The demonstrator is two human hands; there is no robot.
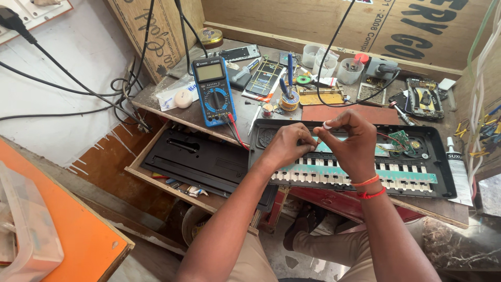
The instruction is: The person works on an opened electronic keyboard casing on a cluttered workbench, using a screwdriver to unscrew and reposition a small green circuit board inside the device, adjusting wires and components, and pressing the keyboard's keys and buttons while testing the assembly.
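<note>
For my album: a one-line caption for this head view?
Both hands, left hand and right hand, work over an opened keyboard case beside a blue multimeter.

head view | worn camera, looks steeply down and forward | close over workbench (334,112) | single view only

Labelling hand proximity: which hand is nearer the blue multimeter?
Left. The left hand rests on the opened keyboard's near-left part, just right of the multimeter and its leads. The right hand is farther right, over the keyboard's middle.
</note>
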